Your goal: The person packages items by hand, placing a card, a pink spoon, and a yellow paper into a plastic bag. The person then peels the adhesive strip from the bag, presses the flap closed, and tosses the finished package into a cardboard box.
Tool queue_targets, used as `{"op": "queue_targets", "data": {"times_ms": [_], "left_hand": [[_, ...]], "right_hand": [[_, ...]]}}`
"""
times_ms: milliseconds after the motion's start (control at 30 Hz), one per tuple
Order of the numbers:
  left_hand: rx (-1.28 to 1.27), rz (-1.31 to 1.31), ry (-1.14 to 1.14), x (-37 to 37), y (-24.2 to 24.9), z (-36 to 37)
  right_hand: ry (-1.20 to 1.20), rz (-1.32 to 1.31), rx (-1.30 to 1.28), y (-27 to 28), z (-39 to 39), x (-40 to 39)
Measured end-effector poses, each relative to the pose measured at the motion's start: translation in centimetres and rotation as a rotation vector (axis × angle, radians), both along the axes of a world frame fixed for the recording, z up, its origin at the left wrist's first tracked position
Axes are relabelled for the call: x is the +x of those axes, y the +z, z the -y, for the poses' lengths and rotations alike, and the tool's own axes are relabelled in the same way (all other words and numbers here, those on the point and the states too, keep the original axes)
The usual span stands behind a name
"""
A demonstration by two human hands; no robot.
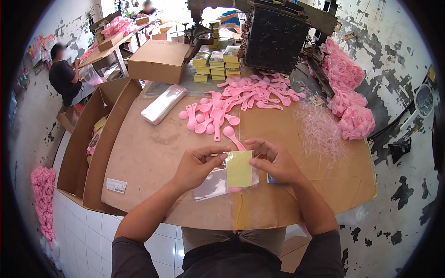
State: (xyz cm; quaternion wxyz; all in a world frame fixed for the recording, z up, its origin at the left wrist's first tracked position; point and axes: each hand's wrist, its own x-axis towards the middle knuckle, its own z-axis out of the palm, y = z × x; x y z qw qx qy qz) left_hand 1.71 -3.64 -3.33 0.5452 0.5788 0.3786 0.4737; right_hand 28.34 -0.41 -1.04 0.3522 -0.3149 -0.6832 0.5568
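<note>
A yellow card (239, 171) is upright in front of me above the cardboard-covered table. My left hand (197, 167) pinches thumb and fingers at its upper left corner, on what looks like the edge of a clear plastic bag. On the opposite side, my right hand (277, 164) grips the card's right edge with the thumb in front. Flat clear plastic bags (209, 186) lie beneath the card. Just beyond it rests a pink spoon (232, 135), its handle end hidden behind the card. A small pink piece (235, 190) shows below the card.
A heap of pink spoons (250, 95) covers the table's far middle. A stack of clear bags (163, 104) lies left of it, with card stacks (217, 64) behind. An open carton (99, 148) borders the left side; plastic strands (320, 129) lie right. A person (64, 76) sits far left.
</note>
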Motion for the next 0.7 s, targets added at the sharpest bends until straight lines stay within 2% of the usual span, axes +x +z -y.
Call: {"op": "queue_targets", "data": {"times_ms": [133,233,333,367,433,467,533,567,667,700], "left_hand": [[-0.032,0.136,0.019,0.1,0.8,0.0],[0.042,0.125,0.016,0.4,1.4,0.8],[-0.132,-0.067,-0.147,-2.1,2.3,2.3],[-0.133,-0.092,-0.095,-3.4,2.6,3.0],[-0.054,-0.108,0.150,-8.1,2.9,3.8],[0.053,0.068,0.423,-10.5,2.0,4.0],[0.172,0.417,0.709,-15.2,3.1,3.4],[0.079,0.530,0.708,-15.6,5.3,4.3],[-0.029,0.439,0.630,-14.1,6.1,6.5],[0.079,0.187,0.520,-11.3,8.1,7.8]], "right_hand": [[0.092,0.076,-0.049,-0.1,0.3,0.1],[0.090,0.047,-0.055,1.1,0.9,-0.4],[0.061,-0.018,-0.069,2.2,1.6,-0.7],[0.052,-0.043,-0.077,2.2,1.7,-0.9],[0.045,-0.009,0.002,0.9,1.4,-0.3],[0.039,0.009,0.042,0.3,1.1,-0.1],[0.067,0.019,0.002,-0.2,0.8,0.0],[0.080,0.026,-0.017,-0.3,0.7,-0.1],[0.106,0.082,-0.021,-1.0,0.9,-0.7],[0.103,0.126,0.017,-0.7,1.0,-0.9]]}}
